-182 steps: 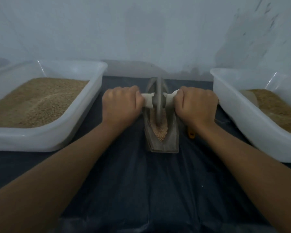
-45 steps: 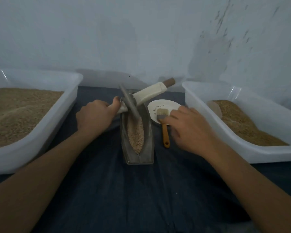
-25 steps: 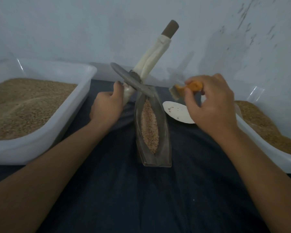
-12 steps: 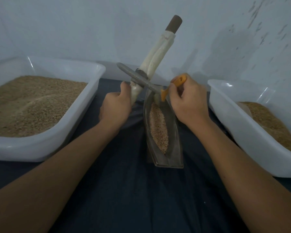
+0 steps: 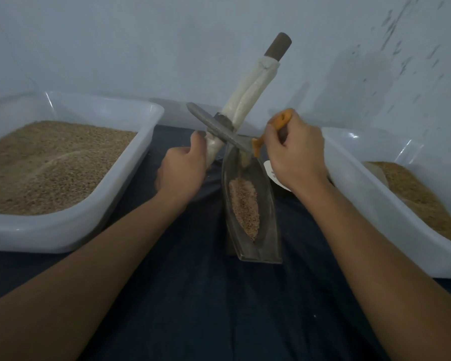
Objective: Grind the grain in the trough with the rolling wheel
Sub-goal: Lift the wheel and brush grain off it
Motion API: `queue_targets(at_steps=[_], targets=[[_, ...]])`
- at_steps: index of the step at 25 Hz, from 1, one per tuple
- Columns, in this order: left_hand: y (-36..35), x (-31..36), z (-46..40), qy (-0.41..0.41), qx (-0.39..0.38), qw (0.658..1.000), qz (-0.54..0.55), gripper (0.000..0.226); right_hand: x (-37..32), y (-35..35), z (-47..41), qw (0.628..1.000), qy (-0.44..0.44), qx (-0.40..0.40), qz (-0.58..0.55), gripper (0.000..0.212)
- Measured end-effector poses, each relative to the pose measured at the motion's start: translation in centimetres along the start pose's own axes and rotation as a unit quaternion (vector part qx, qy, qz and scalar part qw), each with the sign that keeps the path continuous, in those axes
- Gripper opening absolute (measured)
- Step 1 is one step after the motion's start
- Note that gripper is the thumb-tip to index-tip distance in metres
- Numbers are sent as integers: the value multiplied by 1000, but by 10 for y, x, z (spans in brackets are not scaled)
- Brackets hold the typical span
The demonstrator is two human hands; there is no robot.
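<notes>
Grain (image 5: 245, 204) lies in the narrow trough (image 5: 267, 230) at desk (image 5: 206, 308) centre, heaped toward the near end. Left hand (image 5: 181, 175) grips the wheel (image 5: 219, 127) by its lower handle, holding it tilted above the trough's far end. Right hand (image 5: 294, 157) pinches an orange brush (image 5: 271, 132) against the wheel's edge. White bins flank the trough: left bin (image 5: 71, 230), right bin (image 5: 375, 217), with dark cloth between them.
</notes>
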State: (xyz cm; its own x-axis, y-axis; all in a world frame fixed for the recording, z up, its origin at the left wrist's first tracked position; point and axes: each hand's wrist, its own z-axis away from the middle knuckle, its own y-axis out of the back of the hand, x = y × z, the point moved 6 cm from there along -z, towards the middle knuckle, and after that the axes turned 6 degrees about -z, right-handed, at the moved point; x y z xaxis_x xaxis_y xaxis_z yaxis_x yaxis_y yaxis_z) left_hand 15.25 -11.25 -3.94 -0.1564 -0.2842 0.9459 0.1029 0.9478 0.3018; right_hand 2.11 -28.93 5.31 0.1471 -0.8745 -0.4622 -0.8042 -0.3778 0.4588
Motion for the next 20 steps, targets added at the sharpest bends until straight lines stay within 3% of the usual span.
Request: queue_targets(at_steps=[6, 10, 15, 20], targets=[[1, 1, 1, 1, -2, 1000, 8, 78, 8, -1, 22, 998, -34, -39, -42, 29], [2, 3, 4, 0, -2, 1000, 14, 71, -1, 13, 4, 999, -9, 24, -21, 30], [4, 0, 2, 0, 3, 1000, 13, 69, 4, -13, 4, 998, -32, -48, -30, 26], [3, -1, 1, 14, 11, 999, 35, 66, -7, 16, 24, 997, -46, -35, -53, 30]])
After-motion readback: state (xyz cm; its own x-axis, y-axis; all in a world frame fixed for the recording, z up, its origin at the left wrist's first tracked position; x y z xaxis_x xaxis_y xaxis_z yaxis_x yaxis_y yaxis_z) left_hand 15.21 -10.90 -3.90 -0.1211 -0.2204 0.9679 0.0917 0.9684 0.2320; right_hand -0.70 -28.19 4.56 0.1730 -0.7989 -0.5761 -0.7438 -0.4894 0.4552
